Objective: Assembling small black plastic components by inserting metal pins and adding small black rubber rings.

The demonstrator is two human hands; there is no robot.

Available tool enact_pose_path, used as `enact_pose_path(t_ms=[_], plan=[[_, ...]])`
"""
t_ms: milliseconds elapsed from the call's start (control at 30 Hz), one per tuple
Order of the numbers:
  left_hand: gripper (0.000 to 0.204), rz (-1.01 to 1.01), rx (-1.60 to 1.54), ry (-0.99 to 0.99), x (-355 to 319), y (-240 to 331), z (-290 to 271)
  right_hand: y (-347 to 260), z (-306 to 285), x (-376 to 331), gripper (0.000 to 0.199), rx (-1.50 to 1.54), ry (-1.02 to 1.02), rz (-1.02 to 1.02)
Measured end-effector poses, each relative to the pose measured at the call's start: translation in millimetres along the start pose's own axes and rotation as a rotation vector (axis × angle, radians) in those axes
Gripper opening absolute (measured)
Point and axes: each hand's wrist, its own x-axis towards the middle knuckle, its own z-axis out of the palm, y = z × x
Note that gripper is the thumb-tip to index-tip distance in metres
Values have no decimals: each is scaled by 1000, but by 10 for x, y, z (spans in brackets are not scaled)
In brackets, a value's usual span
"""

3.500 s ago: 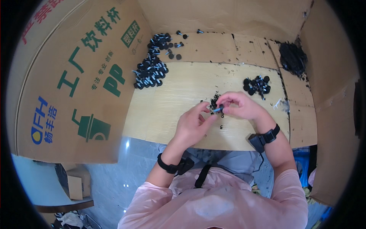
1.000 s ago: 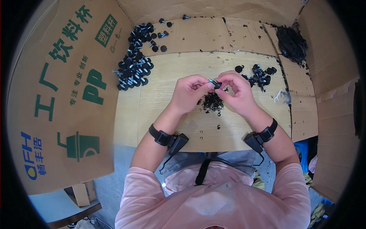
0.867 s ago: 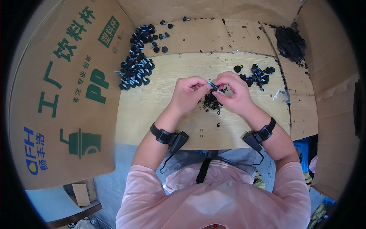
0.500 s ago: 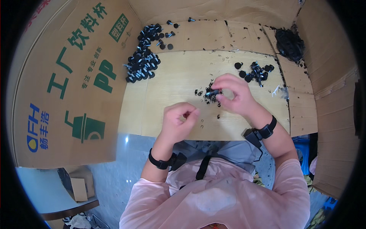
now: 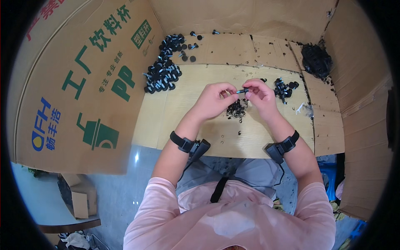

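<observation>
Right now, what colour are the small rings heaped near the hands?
The small rings are black; the head view shows them best.

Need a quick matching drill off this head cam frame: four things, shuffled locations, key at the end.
Things
1. single bolt
2. pile of small black rings
3. crumpled black bundle
4. larger heap of bolts

Places
A. far right corner of the work surface
B. left side, beside the green-printed cardboard panel
C. between the fingertips of the left hand and right hand
D. on the pale board, just nearer the person than the fingertips

Pairs: 1-C, 2-D, 3-A, 4-B
</observation>
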Motion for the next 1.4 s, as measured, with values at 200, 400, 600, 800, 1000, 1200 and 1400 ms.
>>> enact_pose_path(t_ms=[200,400,600,800,1000,1200,1400], plan=[[14,78,-180,34,159,-238,-37,43,29,2,26,-3,4,62],[14,23,-309,95,156,-335,11,74,25,32,27,26,11,138],[13,-118,-542,101,169,-348,123,122,-35,66,30,-47,-1,84],[10,-188,-603,131,183,-344,133,113,2,58,31,-124,-15,43],[9,-206,-663,149,197,-359,179,104,18,66,28,-234,-27,-40],[10,-258,-690,187,204,-335,207,47,61,58,28,-410,-6,-62],[10,-282,-689,206,196,-328,224,-53,81,70,30,-660,-13,-164]])
